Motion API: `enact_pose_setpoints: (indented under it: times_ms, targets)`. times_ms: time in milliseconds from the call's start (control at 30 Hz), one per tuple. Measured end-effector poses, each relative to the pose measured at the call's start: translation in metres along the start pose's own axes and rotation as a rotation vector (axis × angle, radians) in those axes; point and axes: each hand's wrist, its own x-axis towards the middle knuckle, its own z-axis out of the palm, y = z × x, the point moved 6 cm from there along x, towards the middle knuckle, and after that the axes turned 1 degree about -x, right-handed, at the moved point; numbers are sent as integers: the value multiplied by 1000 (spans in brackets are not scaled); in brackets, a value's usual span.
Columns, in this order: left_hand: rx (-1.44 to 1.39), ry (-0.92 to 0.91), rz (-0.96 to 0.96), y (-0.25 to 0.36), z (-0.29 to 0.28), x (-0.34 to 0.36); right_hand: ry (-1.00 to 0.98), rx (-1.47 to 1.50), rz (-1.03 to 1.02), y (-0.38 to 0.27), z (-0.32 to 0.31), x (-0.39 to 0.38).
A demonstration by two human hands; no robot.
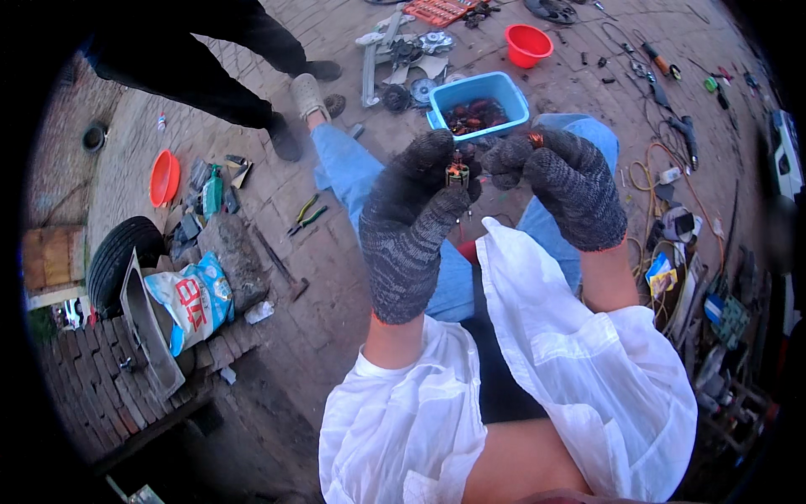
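My left hand [416, 223], in a dark knitted glove, is raised in front of me and pinches a small metal motor part [457, 173] with copper winding. My right hand [567, 185], gloved the same way, is closed next to it, with a bit of copper wire [536, 138] showing at its fingertips. The two hands almost touch above my knees in blue jeans. White sleeves cover both forearms. Just beyond the hands, a blue plastic tub [510, 91] holds several reddish copper pieces.
A red bowl [527, 44] and metal fan parts [407, 55] lie beyond the tub on the brick paving. Another person's legs [252, 76] stand at upper left. Green pliers [305, 216], an orange dish [163, 178], a tyre [117, 256] and a printed bag [195, 298] are left; tools and cables lie on the right.
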Motion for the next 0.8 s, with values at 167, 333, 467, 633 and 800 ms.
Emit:
enact_pose_setpoints:
  times_ms: [167,333,467,633,800]
  targets:
    - [-121,-12,-41,0,3,-4,-78,36,5,1,1,-3]
    - [47,-13,13,3,2,-8,7,-582,-252,10,-12,-17]
    - [134,12,103,10,6,-8,-31,-706,-355,10,-8,-18]
    - [295,18,176,16,7,-11,-71,-461,-261,8,1,-12]
    - [468,45,222,24,10,-15,-97,-612,-367,1,12,-12]
